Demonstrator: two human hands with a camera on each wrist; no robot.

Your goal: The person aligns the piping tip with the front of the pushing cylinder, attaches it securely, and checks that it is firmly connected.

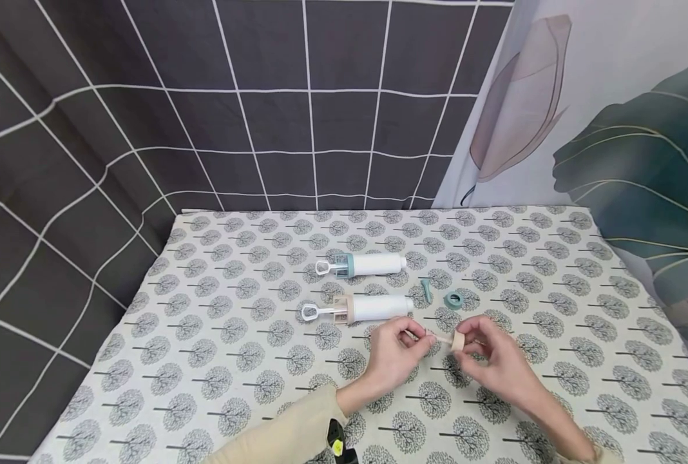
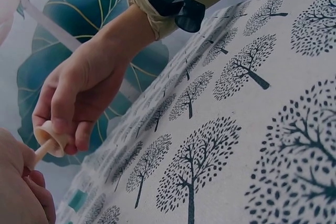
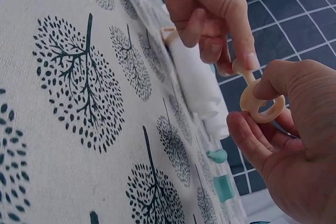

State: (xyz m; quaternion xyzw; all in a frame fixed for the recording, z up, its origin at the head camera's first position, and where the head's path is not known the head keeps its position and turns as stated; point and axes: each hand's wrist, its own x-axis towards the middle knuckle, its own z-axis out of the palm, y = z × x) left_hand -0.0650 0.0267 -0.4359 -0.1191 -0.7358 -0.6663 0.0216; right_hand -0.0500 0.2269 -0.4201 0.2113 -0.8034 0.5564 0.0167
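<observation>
My left hand (image 1: 395,351) pinches the tip of a slim beige nozzle (image 3: 250,78) between thumb and fingers. Facing it, my right hand (image 1: 497,361) grips a beige ring cap (image 1: 457,341) by its rim, thumb on one side and fingers on the other. In the right wrist view, the nozzle's stem meets the ring cap, whose round opening shows. From the left wrist side, the stem points into the hollow of the ring cap (image 2: 54,136). Both parts are held above the patterned cloth. Just beyond the left hand lies a white syringe-like tube (image 1: 379,307) with a beige collar.
A second white tube (image 1: 375,264) with a teal collar lies farther back, parallel to the first. Right of the tubes are a small teal nozzle (image 1: 426,290) and a teal ring cap (image 1: 453,299). The tree-print cloth (image 1: 234,380) meets a dark checked curtain (image 1: 274,122) behind.
</observation>
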